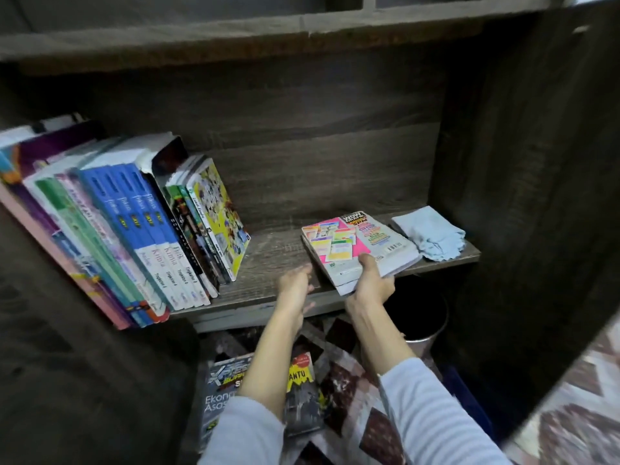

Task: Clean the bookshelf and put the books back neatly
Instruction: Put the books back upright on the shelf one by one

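Bookshelf (275, 260), dark wood: leaning row of books (134, 229) at left; pink book (355, 246) flat at right, beside blue cloth (431, 233), its near edge gripped by right hand (372, 281); left hand (295, 283) open, empty, probably best steadying the row as the book is stood up.

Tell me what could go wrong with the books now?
The pink book, gripped by the right hand alone, sticks out over the edge of the shelf; it might slip and fall. The leaning row of books could slide flatter, since nothing props its end.
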`<state>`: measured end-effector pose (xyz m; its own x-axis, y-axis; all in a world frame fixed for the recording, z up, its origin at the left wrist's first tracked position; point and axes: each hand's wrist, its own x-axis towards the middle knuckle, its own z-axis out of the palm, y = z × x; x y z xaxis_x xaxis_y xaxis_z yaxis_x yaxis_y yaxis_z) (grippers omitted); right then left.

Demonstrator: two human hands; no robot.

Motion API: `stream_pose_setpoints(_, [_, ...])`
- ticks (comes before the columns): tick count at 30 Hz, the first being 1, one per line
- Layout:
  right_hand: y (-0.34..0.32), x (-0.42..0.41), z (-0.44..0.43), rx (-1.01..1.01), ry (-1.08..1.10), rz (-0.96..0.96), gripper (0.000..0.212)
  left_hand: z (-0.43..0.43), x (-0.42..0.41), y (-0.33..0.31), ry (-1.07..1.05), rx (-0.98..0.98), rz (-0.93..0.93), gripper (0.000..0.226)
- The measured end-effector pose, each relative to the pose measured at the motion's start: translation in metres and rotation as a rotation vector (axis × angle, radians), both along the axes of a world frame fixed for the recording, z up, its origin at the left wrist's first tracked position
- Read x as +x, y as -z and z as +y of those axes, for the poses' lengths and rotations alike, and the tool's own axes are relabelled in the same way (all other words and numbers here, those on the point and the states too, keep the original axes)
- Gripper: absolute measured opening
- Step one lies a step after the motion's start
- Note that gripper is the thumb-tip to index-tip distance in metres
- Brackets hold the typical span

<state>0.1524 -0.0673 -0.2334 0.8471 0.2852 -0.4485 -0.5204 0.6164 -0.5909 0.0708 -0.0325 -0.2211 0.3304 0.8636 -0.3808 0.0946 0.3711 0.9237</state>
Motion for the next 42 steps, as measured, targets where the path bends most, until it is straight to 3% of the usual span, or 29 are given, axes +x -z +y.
stream_pose_setpoints(3, [0.011, -0.001, 0.005, -0.225, -0.022, -0.106, 0.040, 0.004, 0.012, 0.012, -0.004, 0.031, -0.002, 0.027])
stream_pose_setpoints(5, [0.016, 0.004, 0.010, -0.436, -0.115, -0.222, 0.053, 0.007, 0.019, 0.019, 0.007, 0.057, 0.007, 0.027])
stream_pose_setpoints(10, [0.026, 0.014, 0.016, -0.830, -0.377, -0.261, 0.079, 0.011, 0.028, 0.030, -0.011, 0.156, 0.019, 0.019])
stream_pose_setpoints(14, [0.030, 0.021, 0.007, -0.998, -0.361, -0.317, 0.102, 0.014, 0.030, 0.035, -0.020, 0.212, 0.094, 0.023])
stream_pose_setpoints(16, [0.030, 0.028, 0.000, -1.133, -0.293, -0.455, 0.119, 0.015, 0.031, 0.037, -0.021, 0.220, 0.123, 0.026])
stream_pose_setpoints(20, [0.019, 0.042, -0.002, -1.469, -0.423, -0.843, 0.111, 0.016, 0.033, 0.038, -0.022, 0.219, 0.115, 0.028])
stream_pose_setpoints(25, [-0.001, 0.043, 0.002, -1.686, -0.508, -1.004, 0.105, 0.024, 0.030, 0.036, -0.024, 0.180, 0.119, 0.021])
stream_pose_setpoints(29, [-0.011, 0.045, 0.004, -1.562, -0.538, -0.935, 0.096, 0.037, 0.015, 0.031, -0.079, 0.163, 0.110, 0.024])
stream_pose_setpoints(34, [-0.021, 0.061, 0.005, -0.829, -0.670, -0.607, 0.022, 0.045, -0.006, 0.022, 0.024, 0.187, 0.047, 0.025])
stream_pose_setpoints(35, [-0.023, 0.061, 0.006, -0.702, -0.709, -0.547, 0.015, 0.048, -0.010, 0.019, 0.033, 0.198, 0.031, 0.025])
stream_pose_setpoints(39, [-0.022, 0.056, 0.009, -0.452, -0.965, -0.432, 0.029, 0.068, -0.030, 0.007, 0.089, 0.393, 0.078, 0.029])
stream_pose_setpoints(42, [-0.033, 0.041, 0.015, -0.337, -1.043, -0.567, 0.025, 0.080, -0.039, -0.006, 0.105, 0.541, 0.253, 0.029])
